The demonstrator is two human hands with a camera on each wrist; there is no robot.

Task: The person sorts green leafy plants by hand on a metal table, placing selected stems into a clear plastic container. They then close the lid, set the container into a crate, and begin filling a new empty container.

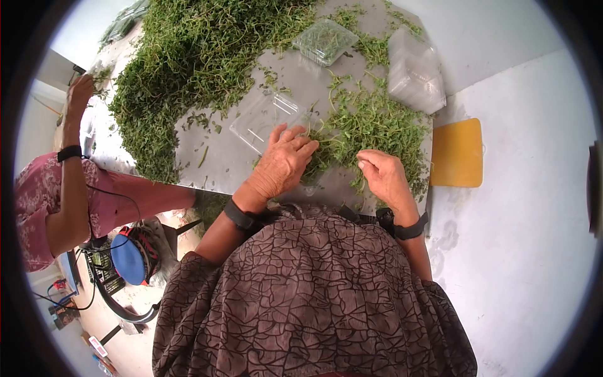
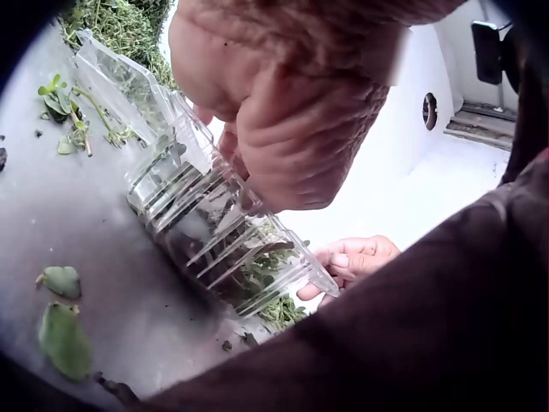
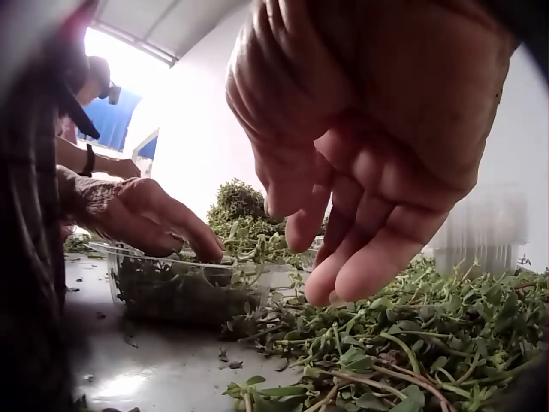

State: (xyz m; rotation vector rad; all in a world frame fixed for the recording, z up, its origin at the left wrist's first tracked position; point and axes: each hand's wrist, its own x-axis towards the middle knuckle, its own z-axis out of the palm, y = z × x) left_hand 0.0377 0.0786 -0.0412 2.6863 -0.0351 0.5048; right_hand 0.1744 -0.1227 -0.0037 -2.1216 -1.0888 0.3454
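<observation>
A clear plastic clamshell box (image 2: 223, 232) with some greens inside lies on the metal table, its lid (image 1: 267, 116) folded back. My left hand (image 1: 282, 160) is over the box, its fingers reaching down inside the rim. In the right wrist view, that left hand (image 3: 146, 215) has its fingertips among the greens at the box's edge. My right hand (image 1: 384, 179) hovers at the near side of a loose heap of leafy green stems (image 1: 377, 129). Its fingers (image 3: 369, 266) hang loosely bent above the stems, and nothing shows between them.
A large mound of greens (image 1: 188, 56) covers the table's far left. A closed, filled box (image 1: 325, 41) and a stack of clear boxes (image 1: 414, 75) stand farther back. Another person's arm (image 1: 74, 138) is at left. A yellow stool (image 1: 457, 152) stands right of the table.
</observation>
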